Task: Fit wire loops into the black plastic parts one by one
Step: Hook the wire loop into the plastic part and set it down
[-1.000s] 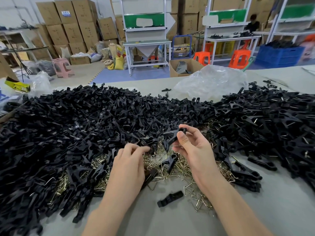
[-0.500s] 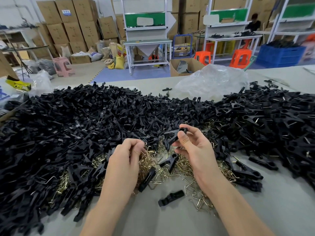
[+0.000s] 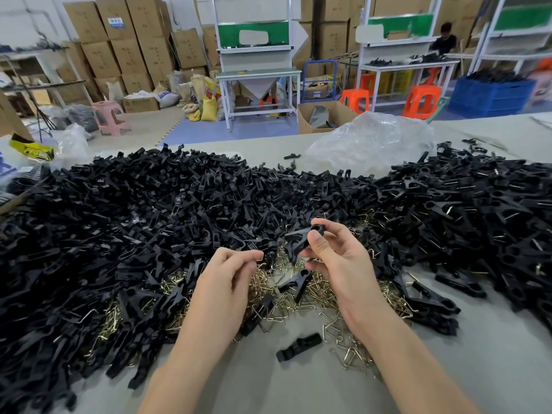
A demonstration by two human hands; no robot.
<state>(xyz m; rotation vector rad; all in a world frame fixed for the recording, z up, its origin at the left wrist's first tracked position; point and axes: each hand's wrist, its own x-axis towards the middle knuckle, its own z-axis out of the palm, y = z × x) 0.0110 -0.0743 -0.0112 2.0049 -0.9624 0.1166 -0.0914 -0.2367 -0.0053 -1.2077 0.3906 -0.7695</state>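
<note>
My right hand point(image 3: 337, 261) holds one black plastic part point(image 3: 300, 239) between thumb and fingers, its round ring end up, just above the heap. My left hand point(image 3: 227, 279) hovers to its left with fingers curled and thumb and forefinger pinched on a small brass wire loop point(image 3: 263, 258), most of which the fingertips hide. Below both hands lies a pile of loose brass wire loops point(image 3: 316, 291). A large heap of black plastic parts point(image 3: 149, 222) covers the table's left and middle.
A second heap of black parts with wires fitted point(image 3: 478, 210) fills the right. One black part point(image 3: 298, 346) lies alone on the grey table point(image 3: 298, 389) near me. A crumpled clear plastic bag point(image 3: 370, 141) sits at the far edge. Boxes, benches and stools stand beyond.
My left hand has lifted from the wire pile and moved up toward the right hand, fingers now pinched together. The right hand has kept the black part nearly still.
</note>
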